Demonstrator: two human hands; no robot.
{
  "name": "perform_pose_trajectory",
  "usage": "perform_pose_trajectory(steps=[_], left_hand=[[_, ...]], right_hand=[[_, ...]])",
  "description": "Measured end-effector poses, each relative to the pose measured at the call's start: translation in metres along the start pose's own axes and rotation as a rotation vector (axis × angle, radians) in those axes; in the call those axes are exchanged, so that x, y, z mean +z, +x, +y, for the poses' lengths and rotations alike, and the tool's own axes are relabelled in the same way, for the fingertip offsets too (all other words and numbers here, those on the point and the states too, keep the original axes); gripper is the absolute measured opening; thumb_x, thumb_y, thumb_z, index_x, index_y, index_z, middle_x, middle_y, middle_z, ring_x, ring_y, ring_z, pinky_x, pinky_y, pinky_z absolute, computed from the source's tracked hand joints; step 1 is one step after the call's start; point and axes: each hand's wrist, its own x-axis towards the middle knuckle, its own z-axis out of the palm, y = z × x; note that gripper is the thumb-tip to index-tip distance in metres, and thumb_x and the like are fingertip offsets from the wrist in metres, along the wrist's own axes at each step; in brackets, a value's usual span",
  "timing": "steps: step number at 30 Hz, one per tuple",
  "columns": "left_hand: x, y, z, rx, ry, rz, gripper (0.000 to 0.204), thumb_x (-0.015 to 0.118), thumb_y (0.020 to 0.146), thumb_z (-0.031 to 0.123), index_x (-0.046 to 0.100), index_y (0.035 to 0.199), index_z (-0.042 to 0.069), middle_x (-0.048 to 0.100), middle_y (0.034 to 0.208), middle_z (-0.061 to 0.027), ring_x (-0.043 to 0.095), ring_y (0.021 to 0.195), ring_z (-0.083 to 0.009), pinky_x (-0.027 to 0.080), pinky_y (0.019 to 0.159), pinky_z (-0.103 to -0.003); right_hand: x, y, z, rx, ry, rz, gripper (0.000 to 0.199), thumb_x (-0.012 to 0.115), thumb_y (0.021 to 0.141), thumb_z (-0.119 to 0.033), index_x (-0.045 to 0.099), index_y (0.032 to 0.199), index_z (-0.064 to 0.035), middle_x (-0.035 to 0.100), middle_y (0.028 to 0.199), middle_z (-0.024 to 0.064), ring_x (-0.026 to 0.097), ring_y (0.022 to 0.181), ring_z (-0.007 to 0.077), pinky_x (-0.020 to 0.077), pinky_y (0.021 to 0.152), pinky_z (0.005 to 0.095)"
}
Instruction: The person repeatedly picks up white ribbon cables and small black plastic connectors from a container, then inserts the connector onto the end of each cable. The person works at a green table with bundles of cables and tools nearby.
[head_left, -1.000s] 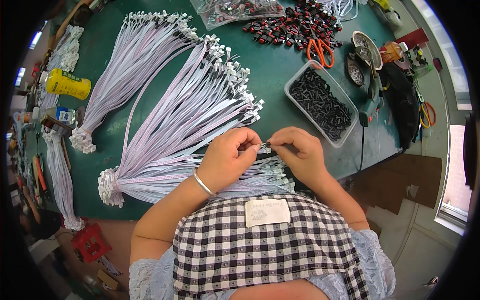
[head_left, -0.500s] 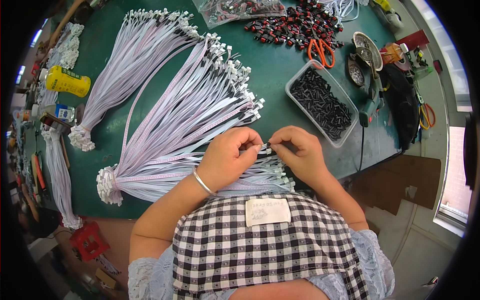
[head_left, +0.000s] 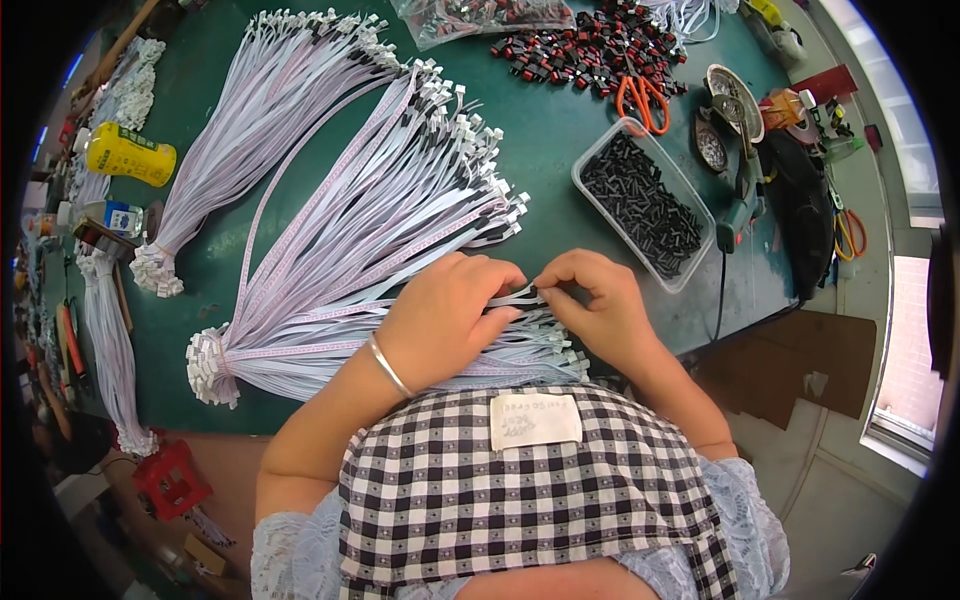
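Pinching a white cable by its tip, the right hand closed thumb and forefinger.
The left hand kept those fingers parted; its hidden fingers' hold couldn't be told. From the right hand, the cable lay at nine o'clock, a tub at one.

A yellow bottle lies near a blue-labelled bottle — both at the left. Orange-handled scissors rest near an oval metal dish. Brown cardboard shows at the right.
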Motion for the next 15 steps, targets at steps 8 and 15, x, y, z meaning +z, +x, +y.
perform_pose_trajectory(steps=[8, 15], left_hand=[[-0.004, 0.0, 0.002, -0.166, -0.095, -0.094, 0.033, 0.064, 0.078, 0.004, 0.054, 0.11, 0.005, 0.062, 0.074, -0.0078, 0.061, 0.071, -0.023, 0.047, 0.065, -0.033], [0.002, 0.007, 0.0, 0.043, 0.233, 0.234, 0.018, 0.062, 0.077, 0.003, 0.056, 0.093, 0.008, 0.059, 0.073, -0.0062, 0.058, 0.07, -0.0273, 0.046, 0.061, -0.037]], right_hand=[[0.005, 0.008, -0.004, 0.065, 0.035, -0.158, 0.011, 0.064, 0.076, 0.0, 0.063, 0.086, -0.0028, 0.062, 0.08, 0.008, 0.06, 0.07, 0.0186, 0.0473, 0.061, 0.0274], [-0.009, 0.027, -0.011, -0.048, -0.08, -0.181, 0.018, 0.067, 0.075, -0.003, 0.067, 0.093, -0.0055, 0.065, 0.091, 0.0104, 0.063, 0.08, 0.0259, 0.0499, 0.07, 0.0328]])
